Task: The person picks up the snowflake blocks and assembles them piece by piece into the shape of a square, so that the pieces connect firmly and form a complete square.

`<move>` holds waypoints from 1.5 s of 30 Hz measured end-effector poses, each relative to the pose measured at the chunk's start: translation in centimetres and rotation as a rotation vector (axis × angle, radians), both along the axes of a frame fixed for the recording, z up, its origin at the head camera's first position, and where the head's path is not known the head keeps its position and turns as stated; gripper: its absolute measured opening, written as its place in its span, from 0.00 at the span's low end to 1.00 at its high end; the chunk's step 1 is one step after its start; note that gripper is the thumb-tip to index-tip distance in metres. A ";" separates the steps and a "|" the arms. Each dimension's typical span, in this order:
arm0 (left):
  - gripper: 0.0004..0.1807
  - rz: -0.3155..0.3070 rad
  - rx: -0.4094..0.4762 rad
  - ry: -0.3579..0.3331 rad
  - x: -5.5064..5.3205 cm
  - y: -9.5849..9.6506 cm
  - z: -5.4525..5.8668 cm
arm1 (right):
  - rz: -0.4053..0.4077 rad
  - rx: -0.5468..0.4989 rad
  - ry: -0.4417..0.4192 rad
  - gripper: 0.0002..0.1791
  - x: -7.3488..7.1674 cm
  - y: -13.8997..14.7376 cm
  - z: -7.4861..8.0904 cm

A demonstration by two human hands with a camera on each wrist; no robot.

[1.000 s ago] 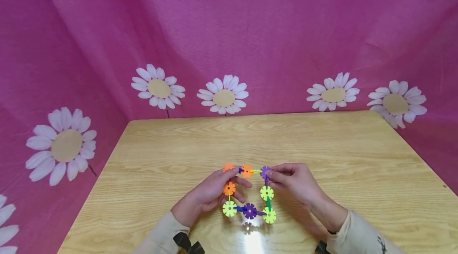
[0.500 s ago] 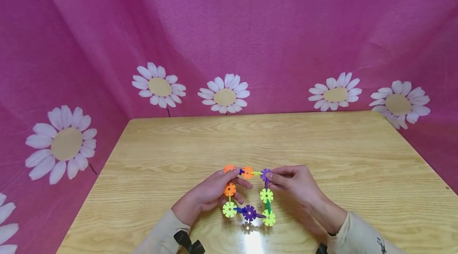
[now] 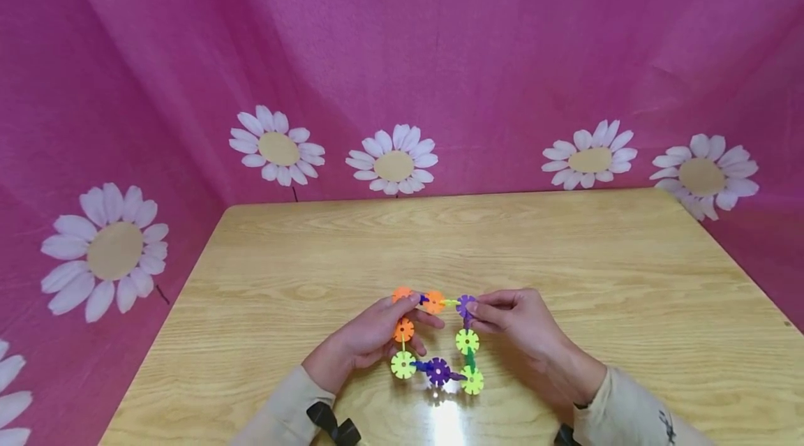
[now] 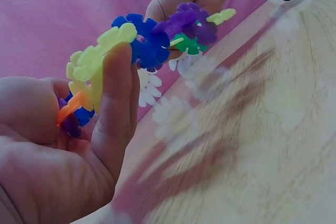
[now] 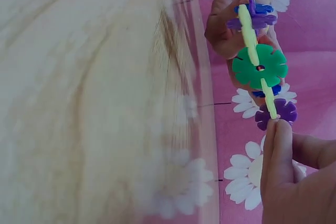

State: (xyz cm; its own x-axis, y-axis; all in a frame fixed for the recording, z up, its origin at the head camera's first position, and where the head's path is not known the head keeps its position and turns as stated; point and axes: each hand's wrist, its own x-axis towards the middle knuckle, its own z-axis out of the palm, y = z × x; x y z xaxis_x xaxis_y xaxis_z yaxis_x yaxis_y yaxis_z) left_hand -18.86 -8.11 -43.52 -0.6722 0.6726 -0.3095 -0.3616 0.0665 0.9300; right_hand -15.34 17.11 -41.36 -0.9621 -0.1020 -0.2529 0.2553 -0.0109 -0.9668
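Observation:
Notched plastic discs joined edge to edge form a square ring, held up over the table by both hands. Orange discs [image 3: 433,302] lie along its far and left sides, a dark purple disc [image 3: 438,371] sits on the near side, and yellow-green discs [image 3: 467,341] run down the right. My left hand [image 3: 370,334] grips the ring's far left corner, thumb on top and other fingers beneath. At the far right corner my right hand [image 3: 530,320] pinches a purple disc [image 3: 465,305] between thumb and fingertips. In the right wrist view a green disc [image 5: 260,67] links two yellow-green ones.
A light wood table [image 3: 283,257] lies under the hands, glossy with a bright reflection near its front. Behind and at both sides hangs a pink cloth [image 3: 440,48] printed with white daisies. Dark straps [image 3: 333,425] show at both wrists.
Both hands keep the same hold on the disc ring, which shifts only very slightly. The camera view has tilted a little.

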 end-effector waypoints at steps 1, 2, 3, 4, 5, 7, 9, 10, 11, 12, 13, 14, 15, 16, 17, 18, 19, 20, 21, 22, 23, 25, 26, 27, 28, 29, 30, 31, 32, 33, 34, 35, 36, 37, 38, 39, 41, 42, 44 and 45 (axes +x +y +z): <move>0.29 0.007 0.002 -0.006 0.0 0.0 0.0 | 0.003 -0.001 -0.004 0.18 -0.1 0.0 -0.1; 0.32 0.015 0.008 -0.015 0.0 0.1 -0.1 | 0.004 -0.005 -0.012 0.18 -0.2 0.1 -0.2; 0.35 0.024 0.011 -0.026 0.1 0.2 -0.1 | 0.004 -0.005 -0.021 0.18 -0.2 0.1 -0.2; 0.39 0.032 0.013 -0.043 0.2 0.3 -0.2 | 0.007 -0.004 -0.027 0.18 -0.3 0.2 -0.2; 0.42 0.043 0.023 -0.062 0.3 0.4 -0.4 | 0.015 0.000 -0.032 0.18 -0.4 0.3 -0.2; 0.47 0.066 0.051 -0.092 0.5 0.6 -0.7 | 0.036 0.009 -0.032 0.18 -0.5 0.6 -0.2; 0.47 0.084 0.066 -0.114 0.6 0.8 -0.9 | 0.051 0.008 -0.031 0.18 -0.7 0.7 -0.2; 0.45 0.092 0.067 -0.119 0.7 0.9 -0.9 | 0.058 0.008 -0.032 0.18 -0.8 0.8 -0.2; 0.42 0.101 0.063 -0.113 0.7 0.9 -0.9 | 0.063 0.009 -0.033 0.19 -0.9 0.9 -0.2; 0.37 0.109 0.060 -0.098 0.7 0.9 -0.8 | 0.072 0.008 -0.030 0.19 -1.0 1.0 -0.2; 0.32 0.119 0.049 -0.089 0.7 1.0 -0.7 | 0.079 0.003 -0.035 0.19 -1.0 1.1 -0.3; 0.27 0.134 0.041 -0.078 0.7 1.0 -0.6 | 0.086 0.000 -0.041 0.19 -1.1 1.2 -0.3; 0.23 0.153 0.033 -0.066 0.7 1.0 -0.6 | 0.094 0.001 -0.046 0.18 -1.1 1.3 -0.4; 0.19 0.177 0.025 -0.055 0.7 1.1 -0.5 | 0.102 0.000 -0.052 0.18 -1.2 1.3 -0.4; 0.15 0.202 0.022 -0.045 0.7 1.1 -0.5 | 0.106 0.002 -0.057 0.18 -1.2 1.4 -0.5; 0.12 0.227 0.022 -0.042 0.6 1.2 -0.5 | 0.111 0.002 -0.061 0.18 -1.2 1.4 -0.5; 0.11 0.255 0.013 -0.042 0.6 1.3 -0.5 | 0.113 0.001 -0.064 0.18 -1.3 1.4 -0.6; 0.10 0.283 0.003 -0.038 0.6 1.4 -0.5 | 0.113 0.005 -0.064 0.18 -1.3 1.4 -0.6; 0.10 0.308 -0.010 -0.032 0.6 1.5 -0.5 | 0.112 0.007 -0.065 0.17 -1.4 1.4 -0.7; 0.10 0.331 -0.021 -0.026 0.6 1.5 -0.5 | 0.111 0.008 -0.065 0.18 -1.4 1.4 -0.7; 0.10 0.351 -0.031 -0.019 0.5 1.6 -0.5 | 0.109 0.007 -0.068 0.18 -1.5 1.4 -0.8; 0.10 0.385 -0.053 0.000 0.4 1.7 -0.5 | 0.106 0.000 -0.076 0.18 -1.5 1.4 -0.9; 0.11 0.397 -0.070 0.019 0.4 1.7 -0.5 | 0.105 -0.003 -0.081 0.18 -1.5 1.5 -1.0; 0.12 0.405 -0.089 0.035 0.3 1.7 -0.5 | 0.104 -0.006 -0.084 0.18 -1.6 1.5 -1.1; 0.12 0.411 -0.108 0.054 0.2 1.7 -0.5 | 0.107 -0.009 -0.087 0.18 -1.6 1.5 -1.1; 0.13 0.416 -0.133 0.079 0.1 1.7 -0.5 | 0.107 -0.009 -0.089 0.19 -1.6 1.6 -1.1; 0.13 0.418 -0.162 0.107 0.0 1.6 -0.4 | 0.109 -0.007 -0.089 0.18 -1.6 1.6 -1.2; 0.14 0.416 -0.195 0.145 -0.1 1.5 -0.4 | 0.110 -0.004 -0.088 0.18 -1.7 1.7 -1.2; 0.14 0.415 -0.232 0.183 -0.2 1.3 -0.4 | 0.113 0.001 -0.086 0.18 -1.7 1.7 -1.2; 0.15 0.413 -0.263 0.218 -0.3 1.2 -0.4 | 0.116 0.006 -0.085 0.18 -1.8 1.7 -1.2; 0.15 0.410 -0.294 0.257 -0.4 1.0 -0.3 | 0.123 0.012 -0.083 0.18 -1.9 1.7 -1.2; 0.15 0.405 -0.316 0.283 -0.4 0.9 -0.3 | 0.126 0.016 -0.084 0.18 -1.9 1.7 -1.3; 0.15 0.398 -0.328 0.301 -0.4 0.8 -0.3 | 0.132 0.016 -0.084 0.18 -2.0 1.6 -1.3; 0.15 0.391 -0.338 0.317 -0.4 0.7 -0.4 | 0.138 0.019 -0.084 0.18 -2.1 1.6 -1.4; 0.15 0.386 -0.343 0.323 -0.5 0.7 -0.4 | 0.142 0.027 -0.084 0.18 -2.2 1.6 -1.4; 0.15 0.380 -0.350 0.326 -0.4 0.6 -0.4 | 0.144 0.037 -0.085 0.17 -2.3 1.5 -1.5; 0.14 0.366 -0.378 0.336 -0.3 0.6 -0.4 | 0.140 0.061 -0.082 0.17 -2.4 1.5 -1.6; 0.14 0.360 -0.399 0.344 -0.3 0.7 -0.4 | 0.138 0.081 -0.078 0.16 -2.5 1.4 -1.7; 0.14 0.351 -0.446 0.368 -0.2 0.8 -0.3 | 0.133 0.127 -0.069 0.15 -2.6 1.3 -1.9; 0.14 0.346 -0.467 0.381 -0.2 0.9 -0.2 | 0.134 0.148 -0.064 0.14 -2.6 1.3 -2.0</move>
State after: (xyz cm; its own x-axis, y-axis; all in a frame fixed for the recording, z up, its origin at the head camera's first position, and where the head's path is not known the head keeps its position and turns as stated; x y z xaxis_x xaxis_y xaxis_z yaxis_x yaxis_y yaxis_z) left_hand -19.01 -7.26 -43.76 -0.9434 0.2538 -0.2136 -0.0878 0.4302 0.8985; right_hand -17.95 18.43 -43.37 -0.9240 -0.1851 -0.3345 0.3056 0.1681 -0.9372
